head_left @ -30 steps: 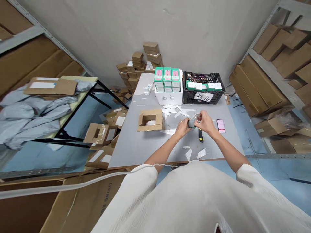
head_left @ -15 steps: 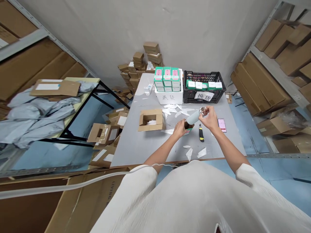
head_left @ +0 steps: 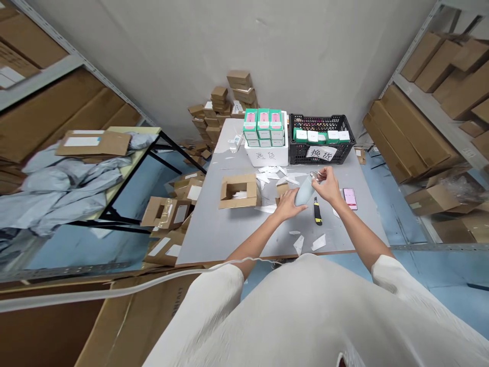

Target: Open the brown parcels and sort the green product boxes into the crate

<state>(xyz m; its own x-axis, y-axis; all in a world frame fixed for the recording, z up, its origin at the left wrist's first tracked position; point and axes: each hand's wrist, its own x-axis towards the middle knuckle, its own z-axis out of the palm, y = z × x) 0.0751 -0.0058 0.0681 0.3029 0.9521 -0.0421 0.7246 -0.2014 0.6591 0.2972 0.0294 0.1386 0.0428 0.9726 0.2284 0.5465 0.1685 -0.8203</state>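
A pale blue bottle with a shiny, clear-looking top is held tilted above the table between my two hands. My left hand is wrapped round its lower body. At the upper end, the fingers of my right hand are closed on the shiny top. Just behind my left hand stands a small box with its brown inside showing, partly hidden. A black and yellow utility knife lies beneath my right hand. To the left sits an open cardboard box with white paper in it.
At the table's back are a white bin stacked with green boxes and a black crate holding more. A phone lies at right. Paper scraps are scattered about. A pale cable crosses in front at lower left.
The bottle has come out of the small green box. My left hand has let go of that box and now grips the bottle's body; my right hand still holds its top.
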